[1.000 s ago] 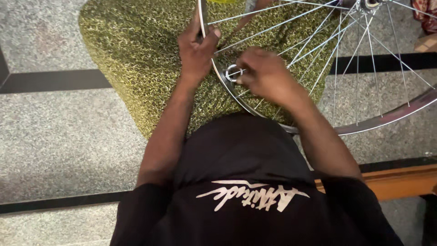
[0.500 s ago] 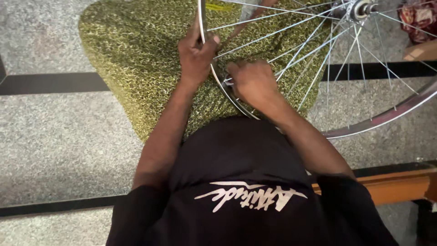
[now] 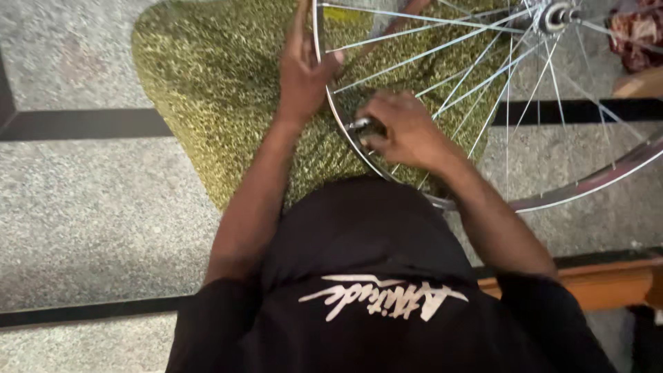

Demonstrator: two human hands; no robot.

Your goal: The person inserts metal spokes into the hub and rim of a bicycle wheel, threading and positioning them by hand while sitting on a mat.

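Now we hold the shiny wheel rim (image 3: 330, 103) with our left hand (image 3: 304, 72), fingers wrapped around it. Just beside it, our right hand (image 3: 407, 130) pinches a small metal tool (image 3: 360, 126) against the rim, among the thin spokes (image 3: 442, 65). Under both hands lies a yellow-green cloth (image 3: 221, 83).
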